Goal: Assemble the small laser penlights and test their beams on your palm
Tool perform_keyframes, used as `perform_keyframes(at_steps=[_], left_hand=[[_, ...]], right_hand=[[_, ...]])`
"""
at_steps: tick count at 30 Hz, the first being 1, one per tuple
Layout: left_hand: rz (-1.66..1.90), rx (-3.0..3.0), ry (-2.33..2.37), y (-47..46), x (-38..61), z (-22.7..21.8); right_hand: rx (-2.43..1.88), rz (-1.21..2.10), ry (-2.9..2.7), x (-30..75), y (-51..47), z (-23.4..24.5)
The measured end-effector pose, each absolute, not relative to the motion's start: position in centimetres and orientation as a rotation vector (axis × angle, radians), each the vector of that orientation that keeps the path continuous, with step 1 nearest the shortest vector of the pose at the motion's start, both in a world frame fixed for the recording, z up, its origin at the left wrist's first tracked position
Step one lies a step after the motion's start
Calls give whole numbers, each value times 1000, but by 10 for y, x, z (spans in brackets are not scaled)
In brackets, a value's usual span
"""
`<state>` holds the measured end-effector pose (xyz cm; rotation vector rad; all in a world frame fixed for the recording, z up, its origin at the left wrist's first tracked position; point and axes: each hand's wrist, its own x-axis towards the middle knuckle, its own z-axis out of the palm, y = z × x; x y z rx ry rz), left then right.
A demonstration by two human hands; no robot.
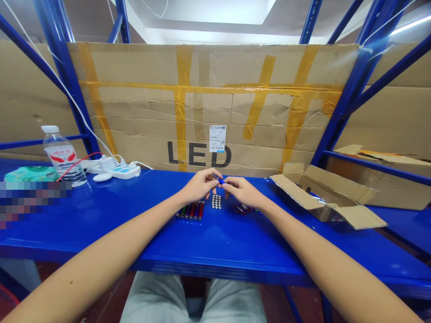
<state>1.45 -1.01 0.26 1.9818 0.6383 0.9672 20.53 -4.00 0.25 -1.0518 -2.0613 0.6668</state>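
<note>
My left hand and my right hand meet above the table, fingers closed on a small blue metal tube between them. The fingers cover most of the tube. Just below my left hand lies a row of several slim coloured tubes with silvery ends, side by side. Small round silvery pieces, set out in short rows, are on the table beneath the blue tube. Under my right hand is a small pile of dark red and purple metal clips, partly hidden by the hand.
The blue table backs onto a large taped cardboard sheet. An open cardboard box with small parts inside stands at right. To the left are a water bottle, a green packet and a white power strip with cables.
</note>
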Motion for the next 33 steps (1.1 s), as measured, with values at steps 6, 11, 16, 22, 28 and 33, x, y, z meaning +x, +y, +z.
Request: perform_keyframes(at_steps=[6, 11, 16, 22, 28, 33], left_hand=[[952, 2030, 642, -11, 16, 2], [1117, 2068, 629, -6, 16, 5], [1225, 1485, 557, 2, 13, 10], [1137, 1148, 482, 1, 11, 14], [1125, 1126, 473, 3, 11, 12], [1123, 1131, 493, 5, 10, 12]], right_hand=[[-912, 1231, -1843, 209, -35, 0], [-950, 1244, -1743, 213, -35, 1], [-1046, 1140, -1736, 213, -35, 3], [-1096, 1005, -1792, 212, -36, 4], [-1127, 895, -1823, 213, -33, 3], [-1152, 872, -1816, 213, -33, 4]])
